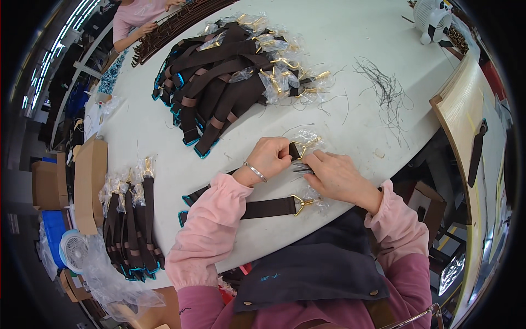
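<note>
Dark brown strap [295, 151], right in the middle of the frame, and the left hand [269, 157] has it pinched between thumb and fingers, just beside its gold hook [311, 143] in clear plastic. Here's the right hand [338, 174], fingers curled in close to that hook, a small dark metal tool [302, 170] poking out from under them; most of it is hidden. Just below, a second strap [269, 208] lies across the desk [378, 159], its gold hook pointing right.

Moving out, upper centre, there's the big heap of straps [219, 82], turquoise-edged ends to the left, bagged gold hooks to the right. Right of that, a tangle of loose dark threads [383, 93]. Over at the left, a bundle of straps [131, 219] lies hooks up the frame, cardboard box [90, 183] alongside. Upper right corner, a white fan [433, 19]; upper left, a co-worker in pink [131, 17] beside brown hangers [170, 30].
</note>
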### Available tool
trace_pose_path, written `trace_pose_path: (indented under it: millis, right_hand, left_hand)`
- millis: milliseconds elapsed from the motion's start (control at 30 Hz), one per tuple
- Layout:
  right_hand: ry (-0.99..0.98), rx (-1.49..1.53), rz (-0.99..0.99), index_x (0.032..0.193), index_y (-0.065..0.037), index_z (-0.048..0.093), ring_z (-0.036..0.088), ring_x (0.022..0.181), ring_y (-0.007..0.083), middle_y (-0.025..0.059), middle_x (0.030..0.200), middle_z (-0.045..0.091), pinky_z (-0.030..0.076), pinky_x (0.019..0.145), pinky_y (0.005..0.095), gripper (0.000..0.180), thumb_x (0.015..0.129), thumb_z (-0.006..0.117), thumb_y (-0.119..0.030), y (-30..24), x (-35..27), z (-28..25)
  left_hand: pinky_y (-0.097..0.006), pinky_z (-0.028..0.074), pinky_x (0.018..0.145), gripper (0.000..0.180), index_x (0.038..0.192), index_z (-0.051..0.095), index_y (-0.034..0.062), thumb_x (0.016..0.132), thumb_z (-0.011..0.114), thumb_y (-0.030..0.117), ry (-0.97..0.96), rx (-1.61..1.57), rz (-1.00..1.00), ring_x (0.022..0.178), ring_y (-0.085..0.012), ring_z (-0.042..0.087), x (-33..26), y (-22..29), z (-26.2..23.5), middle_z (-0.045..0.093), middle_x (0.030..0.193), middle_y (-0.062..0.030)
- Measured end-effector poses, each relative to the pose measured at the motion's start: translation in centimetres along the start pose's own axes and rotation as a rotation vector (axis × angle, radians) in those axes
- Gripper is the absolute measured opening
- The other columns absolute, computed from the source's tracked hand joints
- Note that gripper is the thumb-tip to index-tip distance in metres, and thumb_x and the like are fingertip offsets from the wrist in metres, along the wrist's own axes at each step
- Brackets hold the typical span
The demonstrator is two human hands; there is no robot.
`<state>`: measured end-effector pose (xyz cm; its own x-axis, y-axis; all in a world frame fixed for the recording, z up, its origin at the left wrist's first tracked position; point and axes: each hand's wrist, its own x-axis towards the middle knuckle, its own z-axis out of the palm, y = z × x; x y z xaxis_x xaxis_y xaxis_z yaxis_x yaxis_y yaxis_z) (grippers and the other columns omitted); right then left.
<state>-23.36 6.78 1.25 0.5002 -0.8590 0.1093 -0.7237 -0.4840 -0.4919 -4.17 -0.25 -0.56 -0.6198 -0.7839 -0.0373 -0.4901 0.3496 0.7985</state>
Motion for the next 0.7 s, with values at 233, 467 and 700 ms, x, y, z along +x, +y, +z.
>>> trace_pose_path:
  millis: [233, 467, 700]
  right_hand:
    - [0.054, 0.011, 0.055, 0.087, -0.001, 0.043, 0.060, 0.061, 0.0323, 0.0143, 0.069, 0.059, 0.046, 0.051, 0.0400, 0.021, 0.080, 0.059, -0.013, 0.2, 0.0, 0.3]
    - [0.109, -0.058, 0.108, 0.088, -0.004, 0.045, 0.060, 0.060, 0.0314, 0.0133, 0.069, 0.060, 0.043, 0.048, 0.0393, 0.019, 0.080, 0.060, -0.014, -0.2, -0.1, 1.3]
    - [0.076, -0.147, 0.092, 0.083, -0.003, 0.044, 0.061, 0.060, 0.0270, 0.0110, 0.068, 0.058, 0.045, 0.046, 0.0366, 0.019, 0.075, 0.060, -0.010, -0.6, 0.3, 1.1]
  left_hand:
    - [-0.022, 0.042, 0.048, 0.017, 0.082, 0.044, 0.0036, 0.076, 0.059, -0.002, -0.015, -0.315, -0.117, 0.055, -0.0078, 0.052, 0.0, -0.5, 0.2, 0.054, 0.065, -0.0016]
    - [-0.020, 0.043, 0.048, 0.019, 0.087, 0.041, 0.0074, 0.080, 0.057, -0.001, -0.091, -0.517, -0.235, 0.059, -0.0059, 0.053, 0.0, -0.7, -0.2, 0.053, 0.072, 0.0000]
    - [-0.019, 0.042, 0.049, 0.016, 0.089, 0.042, 0.0074, 0.082, 0.056, 0.001, -0.103, -0.592, -0.214, 0.060, -0.0061, 0.052, -0.1, -1.2, -0.1, 0.053, 0.074, -0.0004]
